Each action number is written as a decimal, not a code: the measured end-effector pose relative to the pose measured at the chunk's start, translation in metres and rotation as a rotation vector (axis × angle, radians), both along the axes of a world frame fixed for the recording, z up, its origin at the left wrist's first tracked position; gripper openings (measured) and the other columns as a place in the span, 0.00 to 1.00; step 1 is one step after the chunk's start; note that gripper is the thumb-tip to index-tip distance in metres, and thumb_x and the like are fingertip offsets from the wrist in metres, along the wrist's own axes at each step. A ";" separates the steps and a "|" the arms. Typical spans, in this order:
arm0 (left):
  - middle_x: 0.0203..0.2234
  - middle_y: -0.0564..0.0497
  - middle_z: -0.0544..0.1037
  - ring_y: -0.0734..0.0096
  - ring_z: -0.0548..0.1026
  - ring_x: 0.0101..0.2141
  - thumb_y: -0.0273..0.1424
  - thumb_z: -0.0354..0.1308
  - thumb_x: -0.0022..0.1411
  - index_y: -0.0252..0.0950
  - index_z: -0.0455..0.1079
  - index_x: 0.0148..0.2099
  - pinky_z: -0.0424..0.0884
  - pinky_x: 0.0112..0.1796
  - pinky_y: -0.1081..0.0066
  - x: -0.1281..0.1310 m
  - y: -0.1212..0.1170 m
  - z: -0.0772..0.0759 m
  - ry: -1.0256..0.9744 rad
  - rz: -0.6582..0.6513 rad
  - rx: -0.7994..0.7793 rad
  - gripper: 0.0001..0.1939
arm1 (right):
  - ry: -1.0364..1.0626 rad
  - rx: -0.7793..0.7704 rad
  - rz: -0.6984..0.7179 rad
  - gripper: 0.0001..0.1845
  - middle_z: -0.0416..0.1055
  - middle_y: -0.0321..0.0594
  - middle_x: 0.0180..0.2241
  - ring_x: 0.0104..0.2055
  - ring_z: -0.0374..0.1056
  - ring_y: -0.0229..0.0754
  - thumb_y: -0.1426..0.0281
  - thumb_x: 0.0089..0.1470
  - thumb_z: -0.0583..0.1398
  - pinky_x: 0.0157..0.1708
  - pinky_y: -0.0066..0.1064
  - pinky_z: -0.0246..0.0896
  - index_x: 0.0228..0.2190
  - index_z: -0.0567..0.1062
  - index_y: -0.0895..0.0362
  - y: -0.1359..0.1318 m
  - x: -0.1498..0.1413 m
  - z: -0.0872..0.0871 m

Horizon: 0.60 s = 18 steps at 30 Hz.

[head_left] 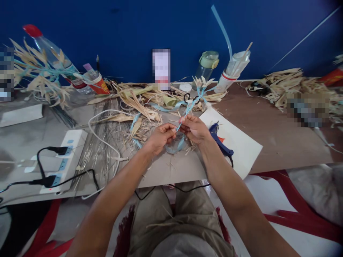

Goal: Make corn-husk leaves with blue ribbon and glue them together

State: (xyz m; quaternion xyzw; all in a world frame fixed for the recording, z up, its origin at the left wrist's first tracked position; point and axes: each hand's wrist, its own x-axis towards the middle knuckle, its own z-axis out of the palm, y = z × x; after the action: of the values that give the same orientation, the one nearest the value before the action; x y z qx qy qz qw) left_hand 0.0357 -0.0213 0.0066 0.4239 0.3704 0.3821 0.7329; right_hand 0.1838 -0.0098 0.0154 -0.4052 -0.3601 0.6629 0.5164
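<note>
Forearms [107,200] [235,189] converge — blue stem [178,126] pinched between both hands [162,137] [195,128].

Blue-wrapped stem [189,106] | pale dried petals at top | slanting up and away | between both hands [180,127]

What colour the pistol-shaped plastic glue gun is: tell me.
The glue gun is dark blue; the head view, the only one, shows it.

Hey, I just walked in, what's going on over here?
A person's left hand and right hand are pinching a light-blue-wrapped stem topped with pale husk pieces. The hands are close together above the table. Dried husks lie behind them, and a blue glue gun rests on a white sheet beside the right forearm.
</note>
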 end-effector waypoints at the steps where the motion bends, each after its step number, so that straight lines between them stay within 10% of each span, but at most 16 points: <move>1: 0.17 0.56 0.66 0.84 0.56 0.16 0.34 0.62 0.50 0.33 0.65 0.29 0.49 0.19 0.79 0.000 0.000 0.000 0.009 -0.016 0.018 0.11 | -0.002 0.012 -0.011 0.24 0.50 0.24 0.11 0.16 0.45 0.28 0.60 0.29 0.71 0.19 0.25 0.49 0.16 0.62 0.56 0.000 0.000 0.000; 18: 0.17 0.56 0.63 0.83 0.55 0.18 0.39 0.60 0.52 0.33 0.64 0.27 0.50 0.21 0.77 -0.001 -0.005 0.010 0.023 -0.022 0.087 0.14 | 0.011 0.014 -0.054 0.20 0.45 0.25 0.11 0.16 0.40 0.28 0.65 0.36 0.68 0.17 0.26 0.44 0.16 0.61 0.56 0.004 0.009 -0.001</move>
State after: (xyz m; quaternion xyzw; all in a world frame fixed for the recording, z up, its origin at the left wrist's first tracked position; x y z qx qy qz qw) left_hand 0.0345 -0.0264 0.0163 0.4639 0.3569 0.3850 0.7136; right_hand 0.1924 -0.0059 0.0144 -0.4073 -0.3508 0.6485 0.5390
